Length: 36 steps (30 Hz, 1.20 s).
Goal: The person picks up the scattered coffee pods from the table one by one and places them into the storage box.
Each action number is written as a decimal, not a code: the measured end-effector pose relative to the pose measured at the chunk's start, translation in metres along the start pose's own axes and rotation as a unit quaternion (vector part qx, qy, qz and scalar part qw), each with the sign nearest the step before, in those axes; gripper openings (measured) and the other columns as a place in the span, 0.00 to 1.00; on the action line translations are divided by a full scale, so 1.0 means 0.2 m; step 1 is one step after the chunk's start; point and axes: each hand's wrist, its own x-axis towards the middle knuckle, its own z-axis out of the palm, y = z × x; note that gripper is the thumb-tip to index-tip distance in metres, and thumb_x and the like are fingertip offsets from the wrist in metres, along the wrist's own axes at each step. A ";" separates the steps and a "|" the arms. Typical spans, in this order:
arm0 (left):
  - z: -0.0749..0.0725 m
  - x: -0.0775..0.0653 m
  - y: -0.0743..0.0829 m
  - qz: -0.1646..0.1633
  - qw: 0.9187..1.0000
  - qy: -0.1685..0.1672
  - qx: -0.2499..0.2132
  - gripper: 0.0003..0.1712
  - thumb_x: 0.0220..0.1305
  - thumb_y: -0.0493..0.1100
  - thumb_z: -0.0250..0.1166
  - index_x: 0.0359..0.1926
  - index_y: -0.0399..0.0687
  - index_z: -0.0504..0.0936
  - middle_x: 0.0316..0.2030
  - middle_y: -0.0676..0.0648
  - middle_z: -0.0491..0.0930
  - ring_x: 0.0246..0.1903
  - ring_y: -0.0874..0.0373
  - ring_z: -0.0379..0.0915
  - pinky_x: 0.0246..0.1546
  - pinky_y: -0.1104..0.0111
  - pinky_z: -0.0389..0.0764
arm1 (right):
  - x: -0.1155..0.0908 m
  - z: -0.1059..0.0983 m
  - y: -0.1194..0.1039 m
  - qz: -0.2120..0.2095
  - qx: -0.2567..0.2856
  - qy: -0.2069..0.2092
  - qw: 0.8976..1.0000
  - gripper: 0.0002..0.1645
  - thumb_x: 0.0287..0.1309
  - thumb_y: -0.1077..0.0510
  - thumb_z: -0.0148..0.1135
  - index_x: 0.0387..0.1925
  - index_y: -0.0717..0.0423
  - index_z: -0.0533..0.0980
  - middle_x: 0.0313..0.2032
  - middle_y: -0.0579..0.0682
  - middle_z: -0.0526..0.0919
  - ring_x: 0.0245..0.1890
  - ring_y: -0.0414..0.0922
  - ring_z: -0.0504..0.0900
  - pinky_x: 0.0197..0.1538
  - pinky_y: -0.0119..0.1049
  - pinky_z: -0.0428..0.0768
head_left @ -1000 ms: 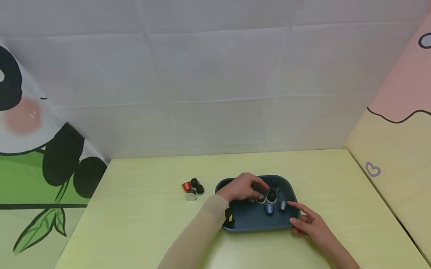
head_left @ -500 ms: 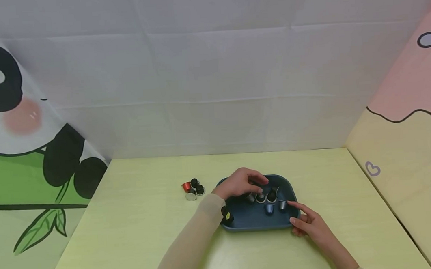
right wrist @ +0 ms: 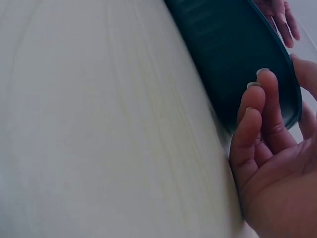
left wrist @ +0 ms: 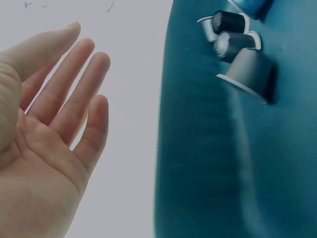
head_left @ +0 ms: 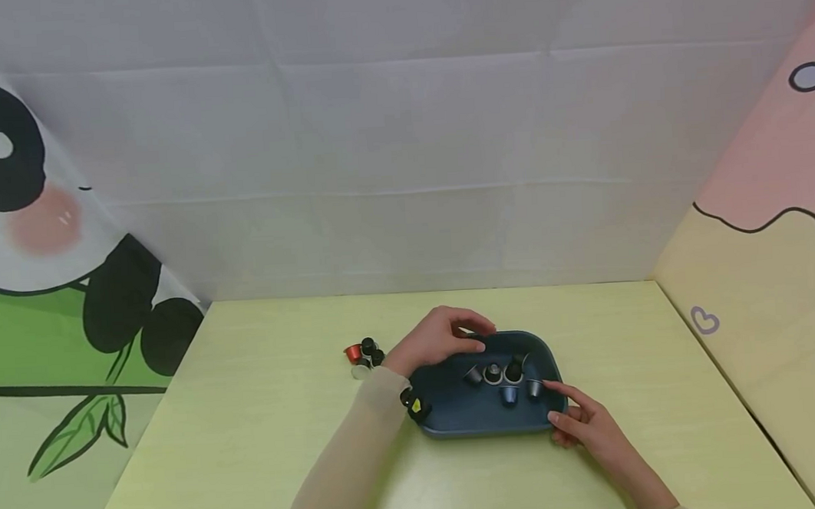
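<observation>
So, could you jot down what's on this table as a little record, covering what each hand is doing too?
Surface: pale yellow, flat tabletop
Main item: dark blue, rounded rectangular tray
Inside it: small cup-shaped capsules, including a shiny blue capsule and a matte grey capsule
Beside it, left: a bright red cup-shaped capsule grouped with darker ones
Left hand: near the tray's far-left edge, holding nothing
Right hand: holds the tray's right end

In my feed, pods [head_left: 509, 395] lie in the tray [head_left: 465, 420] on the table [head_left: 215, 418]; loose pods [head_left: 353, 354], to its left.
</observation>
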 end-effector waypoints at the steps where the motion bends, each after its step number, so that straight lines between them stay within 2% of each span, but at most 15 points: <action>1: -0.01 -0.01 0.01 0.002 1.000 0.005 0.000 0.18 0.63 0.36 0.70 0.55 0.47 0.84 0.51 0.47 0.84 0.52 0.63 0.79 0.55 0.63 0.78 | 0.00 0.00 0.00 0.000 0.001 0.000 1.000 0.29 0.67 0.65 0.61 0.68 0.53 0.69 0.24 0.51 0.81 0.23 0.42 0.81 0.30 0.35 0.82; 7: -0.08 -0.07 0.04 0.011 0.999 0.030 0.009 0.18 0.64 0.39 0.70 0.55 0.50 0.84 0.50 0.55 0.83 0.53 0.58 0.78 0.57 0.56 0.75 | 0.00 0.00 0.00 0.006 0.002 0.003 1.000 0.28 0.67 0.64 0.62 0.67 0.52 0.70 0.23 0.50 0.80 0.23 0.42 0.80 0.30 0.35 0.82; 12: -0.12 -0.11 0.06 0.015 0.999 0.047 0.011 0.18 0.63 0.40 0.71 0.54 0.52 0.85 0.50 0.56 0.83 0.53 0.54 0.78 0.56 0.59 0.75 | 0.00 0.00 0.00 0.017 -0.002 0.015 1.000 0.29 0.66 0.63 0.63 0.67 0.54 0.70 0.23 0.49 0.80 0.22 0.42 0.80 0.30 0.34 0.82; 20: -0.16 -0.19 0.08 0.020 0.998 0.063 0.005 0.18 0.63 0.41 0.71 0.54 0.53 0.85 0.51 0.56 0.83 0.52 0.59 0.78 0.56 0.53 0.75 | 0.01 -0.01 0.01 0.019 -0.005 0.005 1.000 0.33 0.67 0.61 0.63 0.69 0.62 0.64 0.24 0.49 0.80 0.23 0.41 0.80 0.31 0.34 0.82; 23: -0.18 -0.23 0.09 0.010 0.997 0.073 0.003 0.18 0.63 0.41 0.71 0.54 0.55 0.85 0.51 0.57 0.83 0.52 0.62 0.78 0.56 0.54 0.75 | 0.01 -0.01 0.01 0.013 -0.003 0.000 1.000 0.33 0.67 0.62 0.63 0.69 0.63 0.64 0.24 0.49 0.80 0.23 0.41 0.80 0.30 0.34 0.81; 30: -0.25 -0.33 0.08 -0.027 0.994 0.107 -0.006 0.17 0.63 0.42 0.72 0.53 0.59 0.86 0.50 0.58 0.84 0.52 0.60 0.77 0.56 0.57 0.76 | 0.01 0.00 0.00 0.012 0.002 0.001 1.000 0.31 0.66 0.62 0.63 0.68 0.60 0.66 0.24 0.49 0.80 0.23 0.41 0.80 0.30 0.33 0.81; 36: -0.29 -0.41 0.03 -0.032 0.991 0.127 0.010 0.16 0.64 0.42 0.70 0.53 0.59 0.85 0.50 0.54 0.84 0.53 0.58 0.77 0.57 0.52 0.74 | 0.01 0.00 0.00 0.012 -0.002 0.003 1.000 0.31 0.66 0.62 0.63 0.68 0.61 0.65 0.23 0.50 0.80 0.23 0.41 0.80 0.30 0.33 0.81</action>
